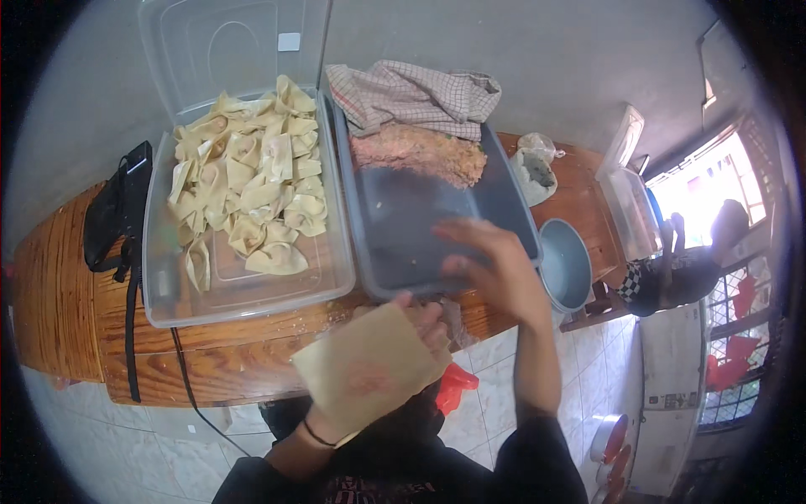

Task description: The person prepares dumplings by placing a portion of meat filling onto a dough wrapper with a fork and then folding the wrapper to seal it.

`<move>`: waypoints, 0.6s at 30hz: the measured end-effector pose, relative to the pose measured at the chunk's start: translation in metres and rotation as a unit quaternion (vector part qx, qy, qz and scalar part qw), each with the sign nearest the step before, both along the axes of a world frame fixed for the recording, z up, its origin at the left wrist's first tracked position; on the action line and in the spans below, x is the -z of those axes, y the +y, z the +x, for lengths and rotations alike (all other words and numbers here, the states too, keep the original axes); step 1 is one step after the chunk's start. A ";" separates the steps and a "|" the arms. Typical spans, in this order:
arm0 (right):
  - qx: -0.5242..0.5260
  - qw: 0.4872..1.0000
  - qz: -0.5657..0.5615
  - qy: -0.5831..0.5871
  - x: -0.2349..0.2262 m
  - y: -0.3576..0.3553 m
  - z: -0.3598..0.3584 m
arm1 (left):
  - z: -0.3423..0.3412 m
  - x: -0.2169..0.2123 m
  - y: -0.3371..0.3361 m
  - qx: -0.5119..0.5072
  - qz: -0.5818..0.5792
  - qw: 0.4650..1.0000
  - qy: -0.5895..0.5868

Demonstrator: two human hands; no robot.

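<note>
A pale square wrapper (357,374), its face marked by a small pink smear of filling, is held just off the near side of the grey tray (403,210). It may be one sheet or several; the edges do not show clearly. The left hand (430,326) has its grip closed on the wrapper's upper right edge, at the tray's near rim. The right hand (495,256) is above the tray's near right part, its grip spread with thumb and fingers apart, slightly blurred.

In the far half of the tray lies a mound of pinkish minced filling (428,155), and a checked cloth (416,92) is bunched over the tray's far edge. Left of the tray is a clear plastic box (243,307) heaped with folded dumplings (252,181); its clear lid (235,50) stands upright behind. Farther left of the tray is a black bag (109,223).

Just right of the tray sits a round blue-grey bowl (567,260), with a plastic bag (537,176) beyond it, all on the wooden worktop (210,365). Well right of the tray is another person (672,273).
</note>
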State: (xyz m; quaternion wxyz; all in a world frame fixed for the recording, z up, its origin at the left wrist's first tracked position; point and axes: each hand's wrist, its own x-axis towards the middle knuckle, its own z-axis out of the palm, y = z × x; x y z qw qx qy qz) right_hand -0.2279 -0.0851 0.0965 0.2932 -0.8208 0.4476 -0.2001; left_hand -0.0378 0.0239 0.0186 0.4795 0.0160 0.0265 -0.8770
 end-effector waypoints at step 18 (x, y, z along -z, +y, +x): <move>0.391 0.836 -0.137 0.360 0.033 0.040 -0.135 | -0.005 0.000 -0.023 0.103 0.068 0.980 0.155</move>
